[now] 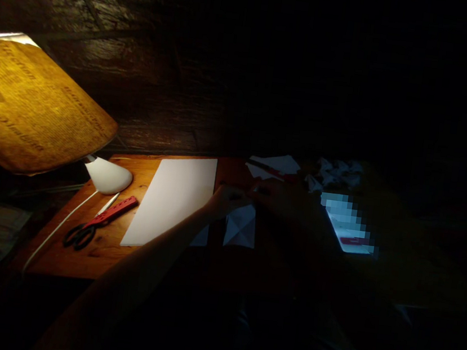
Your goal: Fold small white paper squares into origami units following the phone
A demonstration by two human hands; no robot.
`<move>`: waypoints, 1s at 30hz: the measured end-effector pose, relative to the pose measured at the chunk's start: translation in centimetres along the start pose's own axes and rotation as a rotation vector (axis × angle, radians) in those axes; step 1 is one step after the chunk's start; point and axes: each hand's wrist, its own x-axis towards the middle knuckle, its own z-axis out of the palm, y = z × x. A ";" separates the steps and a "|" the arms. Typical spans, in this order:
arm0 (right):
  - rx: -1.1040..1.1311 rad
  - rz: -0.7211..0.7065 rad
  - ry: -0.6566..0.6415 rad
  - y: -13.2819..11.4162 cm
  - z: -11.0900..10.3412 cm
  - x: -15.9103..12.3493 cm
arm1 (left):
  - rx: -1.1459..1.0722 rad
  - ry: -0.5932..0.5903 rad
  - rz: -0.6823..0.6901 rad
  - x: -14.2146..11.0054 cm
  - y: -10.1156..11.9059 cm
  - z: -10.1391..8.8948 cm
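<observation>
A small square of white paper [240,230] with diagonal creases lies in front of me on the wooden table. At its upper edge is my left hand [230,196], its fingers bent and closed on the paper. Close beside it on the right, my right hand [272,195] meets the same edge, fingers drawn together. Deep shadow covers most of the right hand, and the fingertips of both hands are hard to make out. A large blank white sheet [174,202] lies flat under my left forearm.
At left stand a lit lamp with a printed yellow shade [41,111] and its white base [109,177]. Black-handled scissors [85,236] lie beside a red strip [118,209]. Beyond my hands are paper pieces [279,163]; folded white papers [338,171] and a glowing phone [344,223] lie right.
</observation>
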 end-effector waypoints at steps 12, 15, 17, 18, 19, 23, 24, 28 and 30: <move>-0.108 0.002 -0.011 -2.1 -0.5 -0.9 | -0.026 0.100 0.014 0.0 0.2 0.0; -0.211 -0.006 -0.022 -3.3 -0.7 -1.3 | -0.086 0.204 -0.002 -0.2 0.5 0.0; -0.252 -0.016 -0.036 -3.4 -0.6 -1.3 | -0.110 0.257 -0.013 -0.3 0.7 0.0; -0.258 -0.018 -0.036 -3.2 -0.5 -1.2 | -0.114 0.274 -0.019 -0.3 0.7 0.0; -0.257 -0.019 -0.032 -2.8 -0.4 -1.1 | -0.114 0.285 -0.025 -0.3 0.7 0.1; -0.217 -0.020 -0.013 -0.9 -0.1 -0.5 | -0.109 0.296 -0.039 -0.2 0.5 0.2; -0.191 -0.016 -0.009 -0.4 -0.1 -0.3 | -0.110 0.290 -0.034 -0.2 0.5 0.2; -0.164 0.006 0.038 0.3 0.1 0.0 | -0.108 0.271 0.006 -0.1 0.4 0.2; -0.183 0.007 0.051 0.0 0.1 0.0 | -0.094 0.267 0.013 -0.1 0.5 0.2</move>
